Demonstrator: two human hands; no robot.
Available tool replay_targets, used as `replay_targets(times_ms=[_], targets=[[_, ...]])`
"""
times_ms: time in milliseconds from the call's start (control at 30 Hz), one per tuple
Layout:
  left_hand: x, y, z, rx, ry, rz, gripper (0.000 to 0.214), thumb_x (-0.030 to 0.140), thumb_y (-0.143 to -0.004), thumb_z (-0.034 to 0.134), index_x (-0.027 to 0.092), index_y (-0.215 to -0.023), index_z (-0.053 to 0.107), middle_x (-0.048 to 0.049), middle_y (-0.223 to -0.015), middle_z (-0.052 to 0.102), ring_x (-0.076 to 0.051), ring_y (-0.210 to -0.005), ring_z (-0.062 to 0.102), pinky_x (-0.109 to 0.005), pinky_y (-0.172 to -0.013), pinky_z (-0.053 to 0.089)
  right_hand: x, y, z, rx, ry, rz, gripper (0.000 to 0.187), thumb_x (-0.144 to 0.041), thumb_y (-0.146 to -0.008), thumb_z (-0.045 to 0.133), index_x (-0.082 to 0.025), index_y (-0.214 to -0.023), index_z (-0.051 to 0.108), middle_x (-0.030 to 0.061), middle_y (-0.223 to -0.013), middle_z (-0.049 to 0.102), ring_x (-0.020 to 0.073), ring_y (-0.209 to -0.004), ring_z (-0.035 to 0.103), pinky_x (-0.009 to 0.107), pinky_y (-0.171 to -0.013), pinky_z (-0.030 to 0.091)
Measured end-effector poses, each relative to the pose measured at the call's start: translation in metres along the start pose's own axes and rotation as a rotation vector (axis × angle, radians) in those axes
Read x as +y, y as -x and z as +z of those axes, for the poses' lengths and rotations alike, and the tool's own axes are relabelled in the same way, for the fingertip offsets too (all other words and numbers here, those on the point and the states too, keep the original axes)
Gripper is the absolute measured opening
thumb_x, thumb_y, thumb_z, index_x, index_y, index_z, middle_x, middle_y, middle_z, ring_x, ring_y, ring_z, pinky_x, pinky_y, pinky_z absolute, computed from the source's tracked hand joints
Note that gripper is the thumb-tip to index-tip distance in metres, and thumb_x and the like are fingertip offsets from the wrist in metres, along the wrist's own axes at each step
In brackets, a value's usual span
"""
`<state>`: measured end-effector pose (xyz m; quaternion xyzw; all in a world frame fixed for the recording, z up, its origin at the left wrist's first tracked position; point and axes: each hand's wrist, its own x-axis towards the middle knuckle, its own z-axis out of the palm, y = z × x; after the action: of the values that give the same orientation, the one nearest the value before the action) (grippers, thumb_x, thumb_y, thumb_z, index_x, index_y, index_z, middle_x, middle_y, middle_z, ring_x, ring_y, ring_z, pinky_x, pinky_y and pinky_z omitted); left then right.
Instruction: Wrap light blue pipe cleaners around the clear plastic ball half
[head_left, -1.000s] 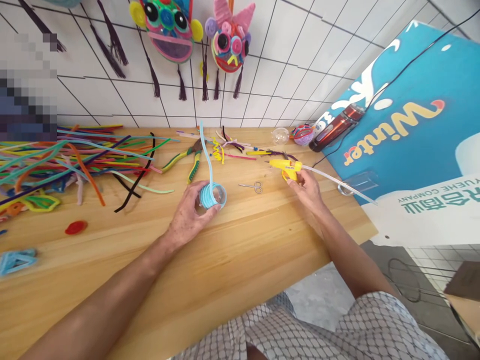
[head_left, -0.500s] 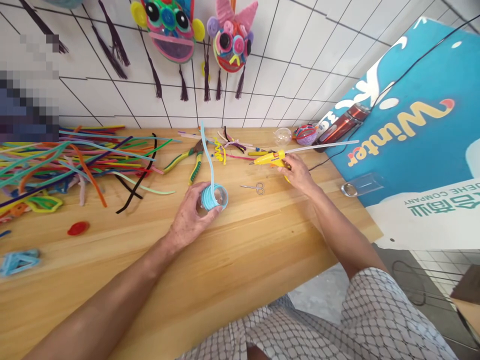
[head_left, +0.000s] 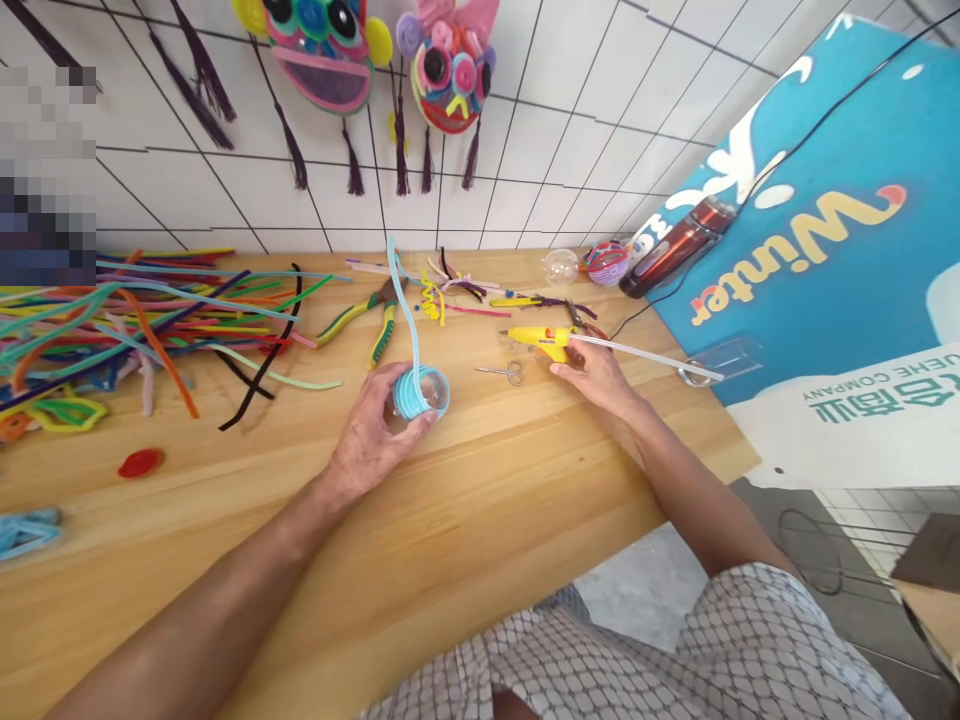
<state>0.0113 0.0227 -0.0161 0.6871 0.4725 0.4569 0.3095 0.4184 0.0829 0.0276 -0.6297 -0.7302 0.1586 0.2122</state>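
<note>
My left hand (head_left: pixel 375 425) is wrapped round a small clear plastic cup-like piece (head_left: pixel 433 388), whose side is coiled with light blue pipe cleaner (head_left: pixel 409 395). A loose end of that pipe cleaner rises towards the wall. On the right, my right hand (head_left: pixel 596 375) is closed at the back of a yellow hot glue gun (head_left: pixel 540 338), low over the table. Its nozzle points left, and a long clear glue stick (head_left: pixel 645 355) sticks out behind it. My fingers are partly hidden by the gun. Small scissors (head_left: pixel 502 373) lie between my hands.
Many coloured pipe cleaners (head_left: pixel 172 310) are heaped at the left. Green-and-yellow pliers (head_left: pixel 375 310) lie behind my left hand. Near the wall are a clear dome (head_left: pixel 560 266), a wound ball (head_left: pixel 606 262) and a dark red cylinder (head_left: pixel 679 245) with a cord. A clear tumbler (head_left: pixel 720 362) lies at right.
My right hand has lowered the glue gun nearer the table, and its glue stick has swung down to the right. My left hand keeps the coiled piece. The view has shifted slightly.
</note>
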Motion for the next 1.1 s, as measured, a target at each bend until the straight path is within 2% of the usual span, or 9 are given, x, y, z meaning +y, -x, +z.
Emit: replay_targets(times_ms=[133,233,333,400,533,633,733,900,1100], targets=[[-0.001,0.000,0.000,-0.001,0.003,0.011,0.070,0.059,-0.095,0.080,0.025,-0.151,0.056,-0.0155,-0.149,0.065,-0.034,-0.137,0.069,-0.053,-0.117,0.061,0.008,0.003,-0.006,-0.051,-0.149,0.013,0.054,-0.048,-0.090,0.074,-0.026,-0.139,0.073,0.0094,-0.132,0.080,0.0327,-0.115,0.074,0.051,-0.102,0.060],[-0.001,0.000,0.000,0.000,0.005,0.016,0.070,0.058,-0.095,0.080,0.025,-0.151,0.056,-0.0154,-0.150,0.065,-0.034,-0.137,0.069,-0.053,-0.116,0.061,0.021,0.002,-0.014,-0.012,-0.193,0.046,0.047,-0.048,-0.095,0.066,-0.026,-0.135,0.074,0.0092,-0.130,0.079,0.0301,-0.110,0.076,0.049,-0.099,0.062],[0.000,0.000,0.000,0.002,0.000,0.010,0.070,0.060,-0.095,0.080,0.024,-0.151,0.056,-0.0160,-0.149,0.066,-0.035,-0.138,0.069,-0.054,-0.115,0.061,0.034,-0.006,-0.021,0.153,-0.012,0.081,0.034,-0.048,-0.098,0.064,-0.026,-0.121,0.077,0.0112,-0.124,0.081,0.0325,-0.112,0.075,0.052,-0.103,0.061],[0.000,0.000,0.000,0.002,-0.001,0.002,0.071,0.062,-0.094,0.080,0.024,-0.150,0.056,-0.0162,-0.149,0.066,-0.036,-0.138,0.069,-0.054,-0.115,0.061,0.041,-0.015,-0.022,0.190,0.139,0.138,0.033,-0.048,-0.097,0.068,-0.024,-0.118,0.076,0.0137,-0.120,0.082,0.0353,-0.113,0.075,0.054,-0.104,0.060],[0.000,-0.001,0.000,0.000,-0.002,-0.003,0.071,0.062,-0.094,0.079,0.025,-0.150,0.056,-0.0161,-0.149,0.066,-0.035,-0.137,0.069,-0.053,-0.113,0.062,0.043,-0.029,-0.016,0.125,0.326,0.242,0.039,-0.045,-0.095,0.074,-0.023,-0.127,0.074,0.0180,-0.126,0.081,0.0395,-0.120,0.074,0.054,-0.106,0.060],[-0.001,0.000,0.000,0.000,-0.010,0.004,0.069,0.059,-0.095,0.079,0.025,-0.151,0.056,-0.0159,-0.149,0.066,-0.035,-0.139,0.068,-0.055,-0.118,0.059,0.039,-0.035,-0.014,0.087,0.394,0.336,0.042,-0.042,-0.099,0.069,-0.018,-0.134,0.070,0.0268,-0.130,0.078,0.0469,-0.122,0.074,0.060,-0.106,0.058],[-0.001,0.000,0.000,0.001,-0.011,0.002,0.070,0.059,-0.095,0.080,0.025,-0.150,0.056,-0.0160,-0.150,0.066,-0.035,-0.139,0.068,-0.055,-0.117,0.060,0.039,-0.040,-0.016,0.059,0.388,0.372,0.039,-0.038,-0.101,0.064,-0.012,-0.129,0.070,0.0338,-0.124,0.078,0.0530,-0.118,0.075,0.065,-0.102,0.056],[0.000,-0.001,0.000,0.001,-0.014,-0.012,0.069,0.059,-0.094,0.079,0.024,-0.150,0.056,-0.0156,-0.150,0.066,-0.034,-0.136,0.069,-0.053,-0.115,0.062,0.052,-0.047,-0.024,0.060,0.271,0.372,0.031,-0.039,-0.097,0.072,-0.020,-0.121,0.073,0.0226,-0.117,0.084,0.0436,-0.114,0.078,0.052,-0.099,0.059],[0.000,-0.001,0.000,0.006,-0.009,-0.002,0.068,0.058,-0.094,0.080,0.026,-0.149,0.057,-0.0148,-0.149,0.066,-0.033,-0.133,0.070,-0.051,-0.113,0.063,0.070,-0.043,-0.039,0.139,0.115,0.356,0.044,-0.047,-0.100,0.067,-0.020,-0.135,0.068,0.0134,-0.114,0.085,0.0318,-0.100,0.080,0.045,-0.093,0.063]])
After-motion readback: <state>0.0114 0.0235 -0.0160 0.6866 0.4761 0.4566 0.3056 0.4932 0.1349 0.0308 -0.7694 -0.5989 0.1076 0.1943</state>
